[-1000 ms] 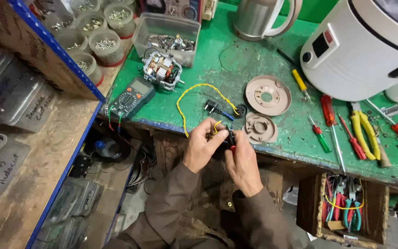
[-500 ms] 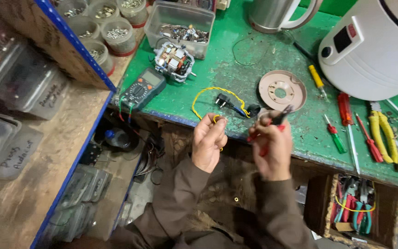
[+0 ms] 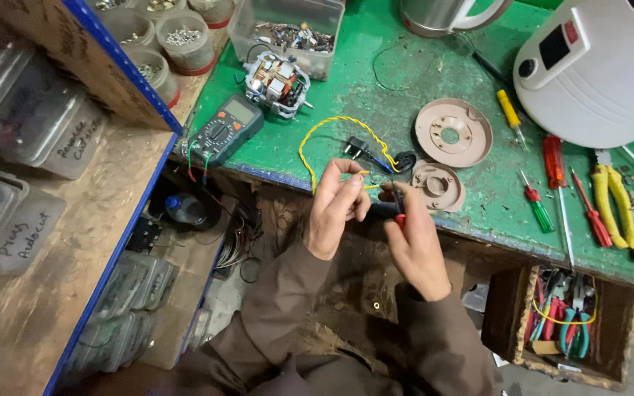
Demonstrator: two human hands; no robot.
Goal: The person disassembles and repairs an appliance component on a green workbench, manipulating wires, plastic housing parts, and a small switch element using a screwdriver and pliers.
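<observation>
Right now my left hand (image 3: 335, 209) pinches the end of the yellow twisted wire (image 3: 329, 133) (it loops back over the green bench (image 3: 376, 88)), while my right hand (image 3: 414, 242) grips a small red-handled tool (image 3: 398, 205) just beside it.

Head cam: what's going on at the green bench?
A person sits at the green workbench edge. Their left hand pinches the end of a twisted yellow wire, while the right hand brings a slim red-handled tool to it. The wire loops back across the bench to a small black plug. A multimeter, a small motor and two round beige discs lie nearby.
</observation>
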